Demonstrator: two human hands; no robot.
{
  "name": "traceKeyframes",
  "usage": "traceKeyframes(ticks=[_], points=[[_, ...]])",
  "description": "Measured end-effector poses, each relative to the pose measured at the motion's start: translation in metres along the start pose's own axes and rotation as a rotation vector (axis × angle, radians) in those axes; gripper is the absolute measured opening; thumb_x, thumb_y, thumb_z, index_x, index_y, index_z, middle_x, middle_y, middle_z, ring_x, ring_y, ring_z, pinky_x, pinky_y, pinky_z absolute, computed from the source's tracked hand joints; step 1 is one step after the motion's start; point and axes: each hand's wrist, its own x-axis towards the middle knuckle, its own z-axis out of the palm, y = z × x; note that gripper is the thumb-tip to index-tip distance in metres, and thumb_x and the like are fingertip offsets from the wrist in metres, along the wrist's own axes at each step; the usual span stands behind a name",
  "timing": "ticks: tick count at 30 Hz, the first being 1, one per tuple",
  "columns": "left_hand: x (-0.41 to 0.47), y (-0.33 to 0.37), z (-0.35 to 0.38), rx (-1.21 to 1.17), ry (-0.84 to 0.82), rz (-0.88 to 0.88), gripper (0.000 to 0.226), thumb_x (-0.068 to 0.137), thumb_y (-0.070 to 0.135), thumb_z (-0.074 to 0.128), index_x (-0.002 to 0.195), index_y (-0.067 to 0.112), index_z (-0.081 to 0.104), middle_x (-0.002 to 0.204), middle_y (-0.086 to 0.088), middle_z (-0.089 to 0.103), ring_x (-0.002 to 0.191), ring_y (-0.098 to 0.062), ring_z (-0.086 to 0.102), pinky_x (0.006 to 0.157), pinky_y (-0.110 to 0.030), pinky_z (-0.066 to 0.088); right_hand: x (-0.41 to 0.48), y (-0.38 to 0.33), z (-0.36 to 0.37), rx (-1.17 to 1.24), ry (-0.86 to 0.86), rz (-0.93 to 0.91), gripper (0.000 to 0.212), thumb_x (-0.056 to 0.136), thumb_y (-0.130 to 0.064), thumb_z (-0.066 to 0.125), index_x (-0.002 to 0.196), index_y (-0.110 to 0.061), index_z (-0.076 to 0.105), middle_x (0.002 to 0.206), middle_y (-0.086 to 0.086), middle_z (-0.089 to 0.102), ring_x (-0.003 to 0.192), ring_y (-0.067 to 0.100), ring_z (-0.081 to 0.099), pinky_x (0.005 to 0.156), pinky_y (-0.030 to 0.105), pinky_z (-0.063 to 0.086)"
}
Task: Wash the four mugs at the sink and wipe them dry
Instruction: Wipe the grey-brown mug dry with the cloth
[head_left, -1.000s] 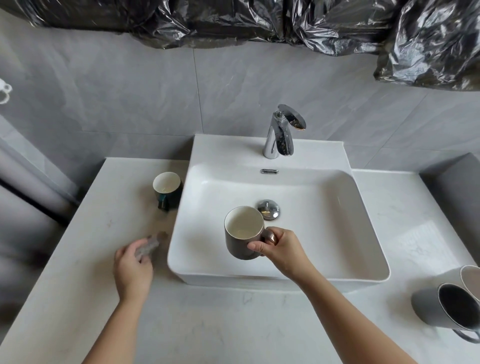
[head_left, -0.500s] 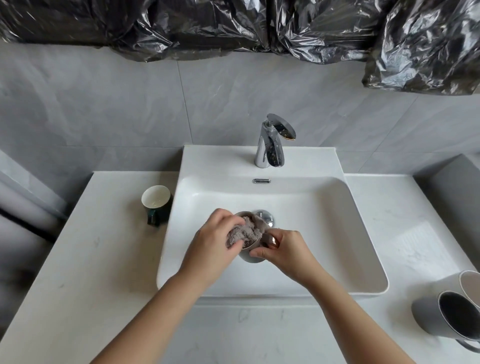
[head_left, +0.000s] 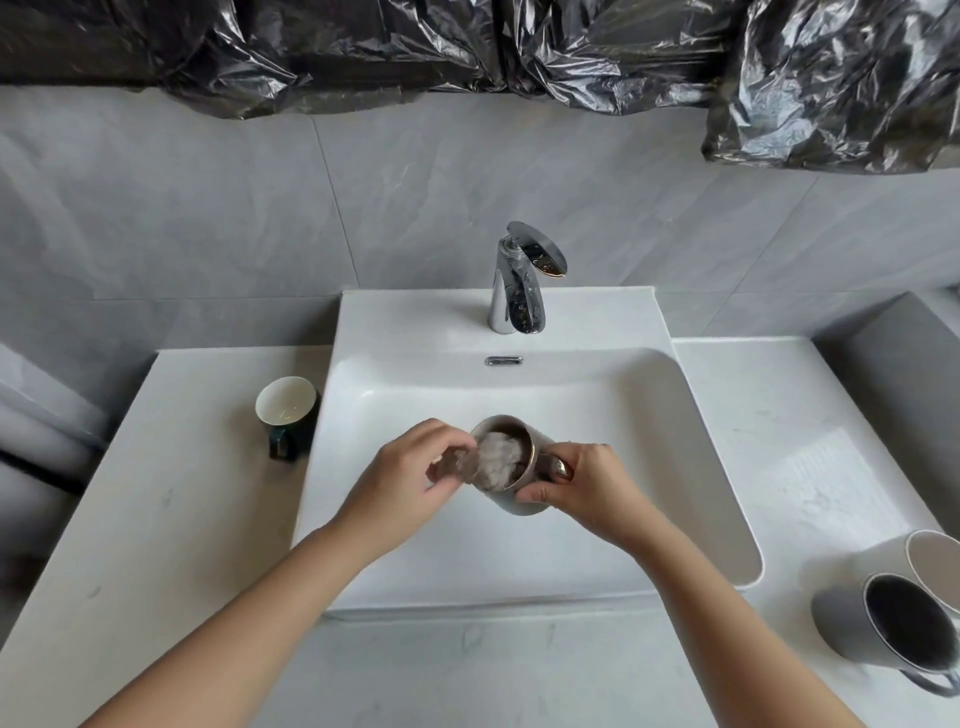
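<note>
Over the white sink basin (head_left: 649, 415) my right hand (head_left: 587, 480) grips the handle of a grey-brown mug (head_left: 511, 501), tilted with its mouth toward the left. My left hand (head_left: 410, 475) pinches a grey cloth (head_left: 491, 457) that is stuffed into the mug's mouth. A dark green mug (head_left: 285, 413) with a pale inside stands upright on the counter left of the basin. At the right front lie a grey mug (head_left: 883, 631) with a dark inside and a pale mug (head_left: 930, 564) behind it, both on their sides.
A chrome tap (head_left: 522, 283) stands at the back of the basin; no water runs from it. White marble counter (head_left: 156, 519) runs on both sides. Crumpled black plastic (head_left: 467, 47) covers the wall above. A grey ledge (head_left: 904, 374) rises at the right.
My left hand picked the cloth off the left counter, carried it to the mug and pushed it inside. The mug now tilts more to the left in my right hand.
</note>
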Motion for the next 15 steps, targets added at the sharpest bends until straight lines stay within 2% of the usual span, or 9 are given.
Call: traceKeyframes(ticks=[2,4,6,8,11,13,15], points=[[0.011,0.007,0.009,-0.014,0.002,0.003,0.034,0.078,0.004,0.060,0.105,0.024,0.066,0.109,0.015,0.060,0.090,0.000,0.057,0.079,-0.019,0.046,0.002,-0.002,0.000,-0.015,-0.047,-0.014,0.052,0.070,-0.020,0.086,0.050,-0.023,0.039,0.053,-0.009,0.030,0.056,0.012,0.024,0.049,0.024,0.023],[0.015,0.010,0.010,0.078,-0.101,0.099,0.033,0.081,0.009,0.052,0.109,0.018,0.067,0.128,0.011,0.058,0.104,-0.004,0.056,0.093,-0.014,0.039,0.002,-0.001,0.000,-0.017,-0.069,-0.008,0.052,0.071,-0.018,0.085,0.046,-0.029,0.040,0.048,-0.010,0.028,0.055,0.011,0.024,0.049,0.022,0.022],[0.018,0.009,0.005,0.260,-0.212,0.240,0.031,0.081,0.019,0.049,0.106,0.017,0.067,0.133,0.005,0.057,0.101,-0.011,0.055,0.101,-0.017,0.030,0.003,0.003,-0.003,-0.030,-0.071,0.007,0.050,0.070,-0.018,0.084,0.047,-0.029,0.042,0.047,-0.010,0.029,0.054,0.011,0.024,0.049,0.023,0.022],[0.022,0.007,0.000,0.408,-0.279,0.343,0.027,0.080,0.022,0.050,0.102,0.016,0.065,0.124,0.000,0.057,0.097,-0.014,0.057,0.106,-0.028,0.028,0.003,0.006,-0.005,-0.031,-0.070,0.010,0.048,0.069,-0.017,0.084,0.048,-0.028,0.043,0.048,-0.010,0.031,0.053,0.010,0.025,0.049,0.023,0.023],[0.028,0.007,0.003,0.472,-0.353,0.373,0.033,0.082,0.032,0.055,0.110,0.015,0.058,0.117,0.003,0.059,0.102,-0.013,0.057,0.112,-0.039,0.024,0.004,0.006,-0.009,-0.024,-0.059,-0.004,0.041,0.069,-0.017,0.084,0.053,-0.020,0.047,0.052,-0.010,0.032,0.055,0.010,0.024,0.051,0.027,0.024],[0.030,0.007,0.007,0.535,-0.436,0.349,0.046,0.085,0.037,0.056,0.124,0.015,0.048,0.101,0.008,0.058,0.098,-0.011,0.056,0.118,-0.044,0.014,0.005,0.004,-0.011,-0.062,-0.066,-0.026,0.034,0.069,-0.019,0.084,0.060,-0.009,0.053,0.055,-0.003,0.037,0.056,0.012,0.026,0.053,0.031,0.026],[0.033,0.008,0.012,0.642,-0.543,0.324,0.054,0.087,0.039,0.055,0.133,0.015,0.038,0.097,0.008,0.053,0.098,-0.013,0.055,0.121,-0.048,0.000,0.006,0.003,-0.013,-0.116,-0.075,-0.055,0.034,0.070,-0.021,0.084,0.059,-0.014,0.052,0.055,0.000,0.043,0.056,0.014,0.030,0.054,0.032,0.028]])
